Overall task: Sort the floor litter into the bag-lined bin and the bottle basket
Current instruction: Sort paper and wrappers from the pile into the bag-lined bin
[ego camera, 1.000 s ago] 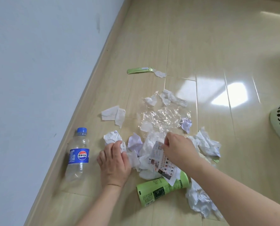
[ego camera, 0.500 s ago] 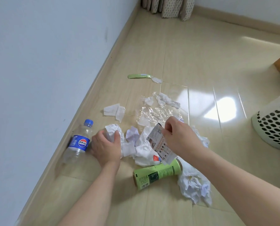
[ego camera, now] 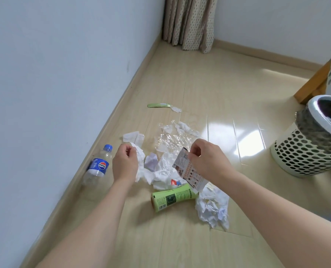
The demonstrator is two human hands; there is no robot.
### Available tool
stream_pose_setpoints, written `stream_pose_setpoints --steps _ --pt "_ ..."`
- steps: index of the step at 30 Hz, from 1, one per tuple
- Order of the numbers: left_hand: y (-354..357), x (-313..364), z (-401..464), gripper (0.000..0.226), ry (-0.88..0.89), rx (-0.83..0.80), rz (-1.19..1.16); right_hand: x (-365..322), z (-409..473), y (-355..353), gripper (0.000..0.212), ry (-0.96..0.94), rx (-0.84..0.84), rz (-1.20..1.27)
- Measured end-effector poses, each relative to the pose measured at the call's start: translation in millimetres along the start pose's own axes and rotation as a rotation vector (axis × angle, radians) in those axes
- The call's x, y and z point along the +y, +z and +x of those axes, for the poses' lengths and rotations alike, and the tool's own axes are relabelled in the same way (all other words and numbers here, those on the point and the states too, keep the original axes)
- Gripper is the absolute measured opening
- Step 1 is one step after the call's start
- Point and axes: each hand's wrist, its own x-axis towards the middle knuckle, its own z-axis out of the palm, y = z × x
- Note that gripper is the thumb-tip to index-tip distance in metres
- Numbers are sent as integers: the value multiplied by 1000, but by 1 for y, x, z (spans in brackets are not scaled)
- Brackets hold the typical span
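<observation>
The perforated bin [ego camera: 307,151], dark bag folded over its rim, stood at the floor's [ego camera: 209,78] right side, cut off by the frame. The crumpled tissue [ego camera: 160,171] lay mid-floor, partly behind both hands. The right hand [ego camera: 207,161] pinched a printed wrapper [ego camera: 189,173]. The left hand [ego camera: 125,163] gripped tissue. The clear bottle [ego camera: 98,167] lay along the left skirting.

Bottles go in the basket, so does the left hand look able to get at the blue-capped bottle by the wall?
Probably yes: the bottle lies in the open just left of the left hand, nothing between them. But its fingers already hold crumpled tissue.
</observation>
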Motion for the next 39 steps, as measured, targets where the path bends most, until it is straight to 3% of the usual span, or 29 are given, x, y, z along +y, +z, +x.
stream_pose_setpoints --steps 3,7,9,11,15,20,24,31,35,39 --pt "-6 32 -3 16 138 -78 178 5 -11 -18 12 -14 49 52" --pt "-15 79 -14 16 347 -275 849 29 -26 -55 11 -34 132 92" --pt "-18 105 -26 20 382 -306 1002 48 -34 -78 10 -37 174 124" --pt "-12 137 -45 17 349 -293 894 72 -44 -106 8 -41 216 152" --pt "34 214 -104 11 269 -420 363 131 -62 -163 7 22 258 265" --pt "131 312 -207 6 190 -590 94 242 -101 -239 23 164 271 308" --pt "217 358 -281 8 106 -709 65 333 -131 -288 23 323 295 357" --pt "345 385 -390 6 11 -887 85 452 -168 -330 26 554 493 384" --pt "379 376 -422 20 -108 -1027 207 479 -177 -305 26 655 326 372" --pt "378 369 -413 17 -37 -994 306 467 -173 -296 37 714 233 170"
